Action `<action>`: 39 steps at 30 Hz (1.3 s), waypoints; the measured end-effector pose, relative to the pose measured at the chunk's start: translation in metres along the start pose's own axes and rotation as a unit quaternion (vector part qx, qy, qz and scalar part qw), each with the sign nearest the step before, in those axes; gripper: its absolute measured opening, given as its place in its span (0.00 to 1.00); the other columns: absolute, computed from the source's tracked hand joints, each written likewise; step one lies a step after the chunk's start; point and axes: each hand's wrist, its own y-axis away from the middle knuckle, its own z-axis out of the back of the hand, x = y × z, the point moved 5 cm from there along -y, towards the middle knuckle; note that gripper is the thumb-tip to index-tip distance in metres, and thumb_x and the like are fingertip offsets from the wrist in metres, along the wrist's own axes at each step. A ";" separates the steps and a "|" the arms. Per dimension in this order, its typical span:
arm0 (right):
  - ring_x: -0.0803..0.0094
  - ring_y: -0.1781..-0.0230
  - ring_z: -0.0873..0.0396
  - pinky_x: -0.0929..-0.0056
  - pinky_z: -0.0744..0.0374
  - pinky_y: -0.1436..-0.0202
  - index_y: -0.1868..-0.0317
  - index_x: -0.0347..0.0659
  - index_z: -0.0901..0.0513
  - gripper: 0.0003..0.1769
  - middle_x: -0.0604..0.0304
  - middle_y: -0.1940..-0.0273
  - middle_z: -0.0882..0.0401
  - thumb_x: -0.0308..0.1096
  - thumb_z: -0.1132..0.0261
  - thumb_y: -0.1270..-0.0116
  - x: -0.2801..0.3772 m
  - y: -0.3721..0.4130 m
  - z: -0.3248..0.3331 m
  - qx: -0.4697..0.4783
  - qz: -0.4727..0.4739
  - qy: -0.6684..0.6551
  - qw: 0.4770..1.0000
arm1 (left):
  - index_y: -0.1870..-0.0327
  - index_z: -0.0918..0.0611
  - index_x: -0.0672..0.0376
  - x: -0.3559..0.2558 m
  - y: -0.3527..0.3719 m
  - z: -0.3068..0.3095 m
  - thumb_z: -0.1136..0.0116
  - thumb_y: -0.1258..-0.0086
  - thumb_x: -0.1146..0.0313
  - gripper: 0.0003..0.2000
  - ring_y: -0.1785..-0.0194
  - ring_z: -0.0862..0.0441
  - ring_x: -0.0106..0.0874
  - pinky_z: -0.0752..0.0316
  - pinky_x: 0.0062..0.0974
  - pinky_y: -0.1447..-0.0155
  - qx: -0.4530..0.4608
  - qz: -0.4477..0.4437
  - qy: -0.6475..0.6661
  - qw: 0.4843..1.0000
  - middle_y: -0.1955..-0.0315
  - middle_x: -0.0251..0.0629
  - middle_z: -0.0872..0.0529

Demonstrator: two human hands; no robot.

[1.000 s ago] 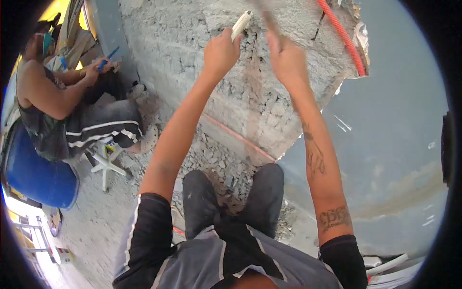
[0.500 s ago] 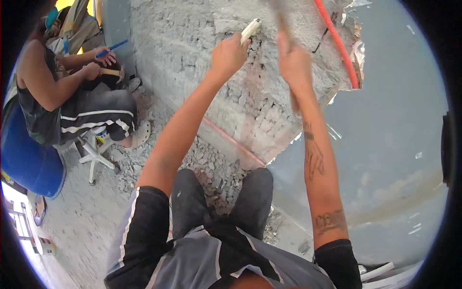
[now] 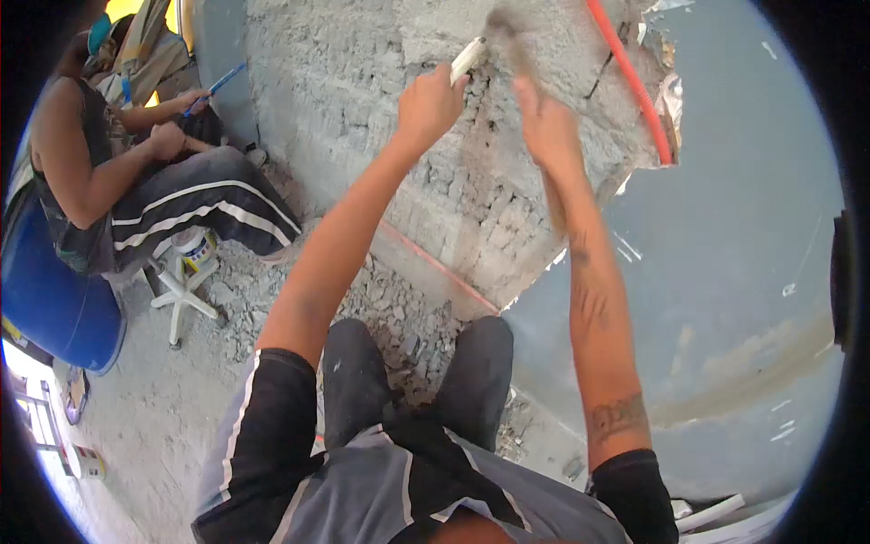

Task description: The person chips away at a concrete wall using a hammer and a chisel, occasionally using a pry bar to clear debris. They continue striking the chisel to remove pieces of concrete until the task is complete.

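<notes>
My left hand (image 3: 430, 107) is wrapped around a chisel (image 3: 468, 60) with a pale, off-white upper part that points up and to the right; its other end is hidden by the hand. In my right hand (image 3: 551, 129) is a hammer (image 3: 555, 204), its wooden handle sticking out below the fist. Motion smears the hammer's head, which is close above the chisel's pale end. Both tools are in front of a rough, chipped wall (image 3: 344, 118) with pits and cracks around the chisel.
A red corrugated conduit (image 3: 639, 86) runs down the wall at right, beside grey painted surface (image 3: 743, 227). Rubble (image 3: 390, 295) covers the floor by my knees. At left a seated person (image 3: 77, 172) holds a blue rod (image 3: 217, 88) and a wooden handle, near a white wheeled base (image 3: 184, 295).
The hammer's head has come down and left toward the chisel's end. My left hand has hardly moved. The seated person's leg has stretched forward, and their blue rod is tilted more steeply.
</notes>
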 end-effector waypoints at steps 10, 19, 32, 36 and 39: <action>0.81 0.89 0.35 0.78 0.36 0.87 0.63 0.35 0.24 0.28 0.67 0.84 0.33 0.58 0.44 0.28 0.029 0.031 0.042 0.062 -0.232 -0.272 0.932 | 0.60 0.17 0.63 0.067 0.041 0.006 0.45 0.31 0.55 0.17 0.62 0.16 0.52 0.23 0.47 0.58 0.114 0.103 -0.064 0.986 0.68 0.53 0.14; 0.81 0.87 0.35 0.80 0.37 0.83 0.67 0.37 0.26 0.31 0.66 0.83 0.32 0.60 0.52 0.25 0.005 0.103 0.015 -0.030 -0.225 -0.437 0.870 | 0.50 0.24 0.58 0.018 0.037 -0.006 0.41 0.32 0.60 0.15 0.74 0.17 0.40 0.25 0.38 0.74 -0.085 -0.127 -0.085 0.985 0.68 0.41 0.17; 0.71 0.81 0.34 0.70 0.31 0.77 0.66 0.40 0.34 0.45 0.60 0.77 0.36 0.82 0.52 0.45 0.015 0.091 -0.002 -0.141 -0.158 -0.560 0.801 | 0.47 0.26 0.55 0.037 0.008 -0.010 0.43 0.30 0.60 0.15 0.75 0.19 0.39 0.25 0.36 0.75 -0.085 -0.152 -0.101 0.980 0.69 0.38 0.20; 0.71 0.78 0.33 0.72 0.30 0.77 0.66 0.40 0.34 0.45 0.61 0.75 0.35 0.83 0.50 0.46 0.016 0.084 -0.004 -0.160 -0.103 -0.559 0.807 | 0.44 0.25 0.53 0.042 0.007 -0.015 0.41 0.31 0.60 0.17 0.74 0.18 0.39 0.26 0.37 0.75 -0.080 -0.144 -0.100 0.981 0.69 0.37 0.19; 0.71 0.80 0.29 0.74 0.29 0.77 0.68 0.37 0.29 0.41 0.62 0.77 0.31 0.76 0.48 0.38 -0.011 0.081 -0.056 -0.225 -0.098 -0.540 0.805 | 0.44 0.25 0.54 0.043 0.008 -0.016 0.41 0.31 0.61 0.17 0.73 0.18 0.41 0.25 0.38 0.74 -0.083 -0.135 -0.091 0.983 0.68 0.38 0.19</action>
